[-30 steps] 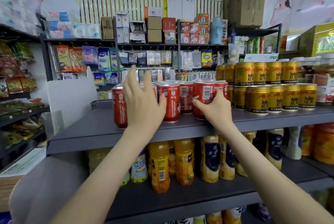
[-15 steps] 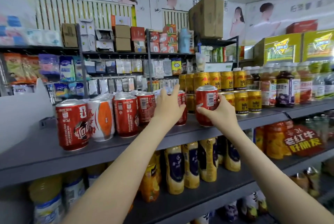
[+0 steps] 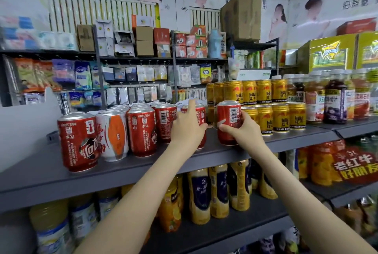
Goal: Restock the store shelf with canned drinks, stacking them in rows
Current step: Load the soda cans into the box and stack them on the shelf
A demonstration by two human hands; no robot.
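Red cola cans stand in rows on the grey shelf (image 3: 122, 168). The front row starts at the left with a red can (image 3: 78, 143), a white and orange can (image 3: 112, 135) and another red can (image 3: 141, 132). My left hand (image 3: 188, 128) lies with straight fingers against a red can (image 3: 201, 116) in the middle, mostly hiding it. My right hand (image 3: 243, 131) grips a separate red can (image 3: 229, 119) that stands at the shelf's front, just left of the gold cans (image 3: 266, 106).
Gold cans are stacked two high to the right, with juice bottles (image 3: 335, 98) beyond them. The lower shelf holds tall drink bottles (image 3: 218, 190). A white panel (image 3: 24, 128) borders the shelf at the left. Behind are racks of snacks and boxes.
The view has swung left and closer, so more of the left cans show. My right hand still grips its red can; my left hand stays against the middle can.
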